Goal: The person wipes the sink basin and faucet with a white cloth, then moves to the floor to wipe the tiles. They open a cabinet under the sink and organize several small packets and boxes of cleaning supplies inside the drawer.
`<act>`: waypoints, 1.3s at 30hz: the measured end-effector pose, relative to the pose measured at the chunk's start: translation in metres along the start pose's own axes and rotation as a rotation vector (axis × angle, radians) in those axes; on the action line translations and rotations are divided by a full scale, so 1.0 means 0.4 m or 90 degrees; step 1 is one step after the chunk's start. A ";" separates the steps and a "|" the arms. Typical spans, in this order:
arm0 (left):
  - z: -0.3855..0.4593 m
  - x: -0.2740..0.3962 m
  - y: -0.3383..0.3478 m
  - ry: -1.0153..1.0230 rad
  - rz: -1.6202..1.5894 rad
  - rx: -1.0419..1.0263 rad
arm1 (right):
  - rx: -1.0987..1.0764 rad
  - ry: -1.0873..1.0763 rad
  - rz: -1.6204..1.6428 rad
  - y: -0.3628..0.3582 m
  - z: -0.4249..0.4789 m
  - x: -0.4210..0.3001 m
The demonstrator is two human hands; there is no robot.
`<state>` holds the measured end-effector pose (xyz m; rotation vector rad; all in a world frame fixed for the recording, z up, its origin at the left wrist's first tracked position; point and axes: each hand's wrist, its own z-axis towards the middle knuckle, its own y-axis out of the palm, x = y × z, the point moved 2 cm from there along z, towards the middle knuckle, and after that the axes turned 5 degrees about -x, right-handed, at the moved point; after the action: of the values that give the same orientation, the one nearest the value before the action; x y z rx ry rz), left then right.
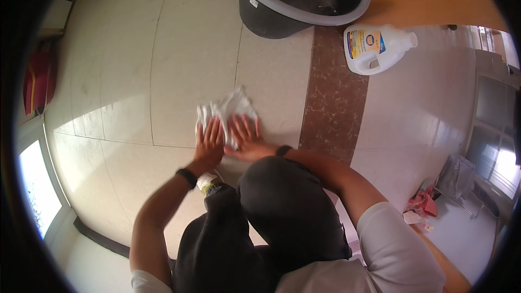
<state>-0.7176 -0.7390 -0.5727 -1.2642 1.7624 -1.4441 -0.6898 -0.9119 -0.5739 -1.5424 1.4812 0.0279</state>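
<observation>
A crumpled white cloth (228,112) lies on the pale tiled floor (195,49) in front of my knees. Both hands press on it side by side, palms down. My left hand (209,142) rests on its left part with the fingers spread a little. My right hand (246,138) lies on its right part, fingers apart, thumb pointing towards the left hand. Neither hand is closed around the cloth. Each wrist wears a dark band.
A black tub with a grey rim (285,10) holds wet-looking cloths at the top. Right of it lies a white plastic laundry detergent jug (366,49), partly over a brown marbled floor strip (333,101). Crumpled pink material (425,203) lies at the right.
</observation>
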 end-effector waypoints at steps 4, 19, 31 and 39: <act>-0.027 0.022 -0.021 -0.067 -0.159 -0.050 | 0.026 -0.020 -0.042 -0.015 0.047 0.043; 0.256 -0.116 -0.054 -0.050 -0.035 0.071 | 0.144 0.059 -0.129 -0.256 0.223 0.070; 0.183 0.151 -0.046 0.117 -0.133 -0.001 | 0.197 0.188 -0.109 -0.025 -0.154 0.224; 0.575 -0.021 -0.164 -0.011 -0.100 0.083 | 0.253 0.336 -0.020 -0.430 0.194 0.293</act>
<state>-0.4981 -0.8343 -0.5782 -1.3669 1.5599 -1.6033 -0.4807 -0.9867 -0.5835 -1.2948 1.7318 -0.6982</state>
